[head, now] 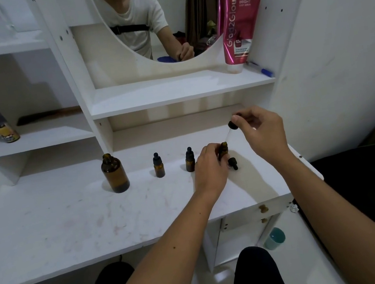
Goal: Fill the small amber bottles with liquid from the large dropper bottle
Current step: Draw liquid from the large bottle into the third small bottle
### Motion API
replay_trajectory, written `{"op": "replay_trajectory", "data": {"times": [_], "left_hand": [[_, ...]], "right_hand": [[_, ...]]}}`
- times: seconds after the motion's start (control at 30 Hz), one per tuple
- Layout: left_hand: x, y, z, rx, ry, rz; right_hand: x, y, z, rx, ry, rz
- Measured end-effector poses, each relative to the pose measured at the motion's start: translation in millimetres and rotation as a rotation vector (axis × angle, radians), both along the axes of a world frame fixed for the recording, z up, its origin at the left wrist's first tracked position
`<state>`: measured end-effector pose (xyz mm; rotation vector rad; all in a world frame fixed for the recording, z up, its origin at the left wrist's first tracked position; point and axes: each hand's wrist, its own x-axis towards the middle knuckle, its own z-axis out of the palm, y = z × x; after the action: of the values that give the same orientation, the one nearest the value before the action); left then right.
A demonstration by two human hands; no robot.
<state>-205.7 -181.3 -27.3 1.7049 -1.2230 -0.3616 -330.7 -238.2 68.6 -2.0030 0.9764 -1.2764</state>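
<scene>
The large amber bottle (115,173) stands uncapped on the white desk (77,220), left of centre. Two small amber bottles (158,165) (190,160) with black dropper caps stand to its right. My left hand (210,165) holds a third small amber bottle (223,150), open and tilted slightly. My right hand (260,129) pinches the black bulb of the large dropper (232,126), whose glass tube slants down to that bottle's mouth. A small black dropper cap (233,163) lies on the desk beside my left hand.
A pink tube (237,26) and a blue pen (262,70) stand on the shelf above, under a round mirror (152,19). A spray can (2,127) sits on the left shelf. A teal cup (275,238) is on the floor.
</scene>
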Motion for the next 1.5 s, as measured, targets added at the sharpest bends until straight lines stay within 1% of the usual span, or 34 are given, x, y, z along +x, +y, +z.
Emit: {"op": "replay_trajectory", "data": {"times": [0.2,0.33,0.47,0.57,0.83,1.13,1.4,1.5], "left_hand": [[2,0,-2,-0.004,0.019,-0.019],[2,1,-1,-0.010,0.020,-0.019],[3,2,-2,-0.012,0.027,-0.016],[3,2,-3,-0.014,0.029,-0.015],[3,-1,-6,0.003,0.032,-0.020],[2,1,0,0.011,-0.012,-0.006],[1,14,2,0.046,-0.014,-0.001],[3,24,3,0.045,0.022,-0.029]], "right_hand": [[8,-1,-14,0.042,0.082,-0.010],[10,-3,-15,0.069,0.083,-0.033],[10,-6,-12,0.146,0.099,0.015],[11,-6,-14,0.158,0.095,0.020],[16,-1,-14,0.050,0.086,-0.043],[9,4,-15,0.094,0.104,0.038],[8,11,0,0.085,0.059,0.000],[8,14,10,0.036,0.043,-0.012]]}}
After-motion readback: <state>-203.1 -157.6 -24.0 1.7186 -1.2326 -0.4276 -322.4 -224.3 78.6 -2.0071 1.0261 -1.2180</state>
